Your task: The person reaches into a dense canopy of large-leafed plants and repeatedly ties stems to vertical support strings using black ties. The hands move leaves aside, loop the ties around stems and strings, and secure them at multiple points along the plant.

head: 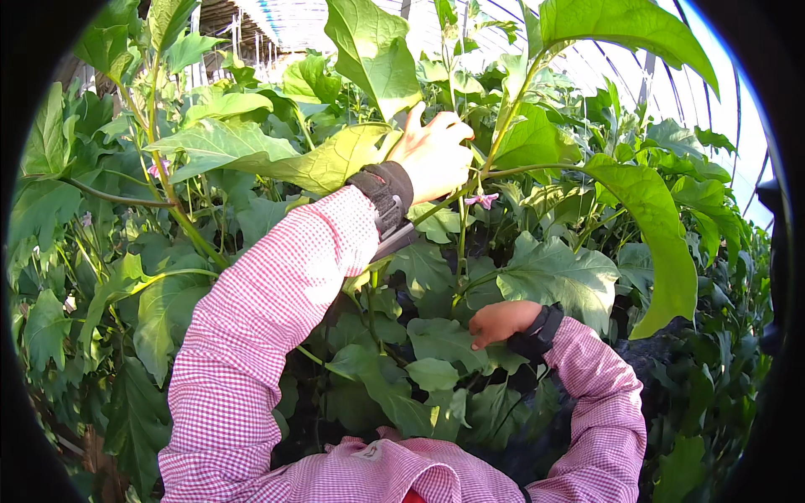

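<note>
My left hand (434,154) reaches up among the upper leaves and stem of an eggplant plant, with its fingers bent near the stem; whether they grip anything is hidden. A broad leaf (336,157) lies against that wrist on the left, and another large leaf (374,53) rises above the hand. Just right of the hand, a purple flower (482,200) hangs below the stem (503,135). Lower down, my right hand (505,322) is at the lower leaves (446,342), its fingers curled; what they hold, if anything, does not show.
Dense eggplant foliage (698,207) surrounds both arms. On the left stands a branching stem (165,179) with a pink flower (159,168). A long curved leaf (666,245) arches at the right. Thin strings hang under the greenhouse's bowed frame.
</note>
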`<state>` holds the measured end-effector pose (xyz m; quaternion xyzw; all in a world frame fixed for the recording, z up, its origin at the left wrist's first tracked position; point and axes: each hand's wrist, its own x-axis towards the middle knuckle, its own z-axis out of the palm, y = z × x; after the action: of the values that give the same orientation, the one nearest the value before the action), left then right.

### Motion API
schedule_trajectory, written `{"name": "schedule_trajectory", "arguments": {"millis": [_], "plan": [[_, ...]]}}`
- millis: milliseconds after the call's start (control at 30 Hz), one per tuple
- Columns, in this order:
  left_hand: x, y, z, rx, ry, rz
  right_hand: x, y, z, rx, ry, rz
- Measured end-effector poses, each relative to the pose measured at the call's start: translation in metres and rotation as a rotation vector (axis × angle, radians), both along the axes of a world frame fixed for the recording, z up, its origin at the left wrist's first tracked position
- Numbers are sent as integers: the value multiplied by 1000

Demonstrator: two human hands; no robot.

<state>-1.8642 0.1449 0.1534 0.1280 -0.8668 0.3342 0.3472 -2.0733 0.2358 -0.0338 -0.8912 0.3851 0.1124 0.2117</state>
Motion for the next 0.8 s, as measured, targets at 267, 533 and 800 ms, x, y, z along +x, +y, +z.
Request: {"name": "schedule_trajectory", "arguments": {"millis": [267,533,800], "plan": [[-2,10,12,232,87,106,-9,-3,149,-131,-725,-659],[35,-6,32,791,453,35,23,-61,206,39,-1248,-544],[68,-3,28,1277,273,-140,67,-100,235,52,-1024,-266]]}}
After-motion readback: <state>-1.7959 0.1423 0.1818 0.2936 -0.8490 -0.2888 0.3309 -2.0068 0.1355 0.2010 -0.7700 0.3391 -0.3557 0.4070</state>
